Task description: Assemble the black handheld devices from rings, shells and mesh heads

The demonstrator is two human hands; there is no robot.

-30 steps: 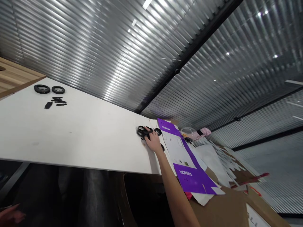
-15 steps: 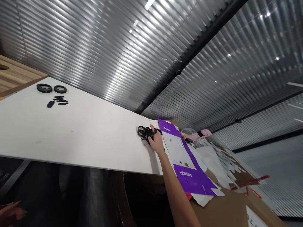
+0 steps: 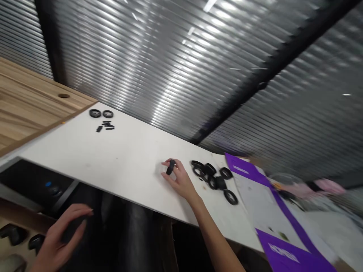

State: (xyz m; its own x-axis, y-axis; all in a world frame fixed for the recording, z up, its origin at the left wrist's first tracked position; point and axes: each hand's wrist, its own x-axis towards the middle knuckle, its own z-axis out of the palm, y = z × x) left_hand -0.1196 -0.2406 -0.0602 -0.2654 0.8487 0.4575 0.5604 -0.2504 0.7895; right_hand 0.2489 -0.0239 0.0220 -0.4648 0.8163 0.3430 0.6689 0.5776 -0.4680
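Over the middle of the white table, my right hand [image 3: 180, 180] has its fingers curled around a black ring [image 3: 171, 167], seen nearly edge-on. To its right lies a loose pile of black rings [image 3: 212, 181], with a separate ring [image 3: 230, 197] at the pile's near side. My left hand [image 3: 61, 236] is at the lower left, below the table's front edge. Its thumb and fingers are apart in a curve, and I see nothing held in it. Black parts [image 3: 14, 234] lie close by on its left.
Two black rings [image 3: 107, 114] and several small black strips [image 3: 109, 125] lie at the table's far left end. A wooden board [image 3: 34, 98] adjoins that end. Purple-and-white printed cardboard [image 3: 263, 192] covers the right side. A blue-capped bottle [image 3: 52, 188] is below the table.
My right hand has left the pile and moved left over the table with a black ring. My left hand has come further into view. The view has swung left.
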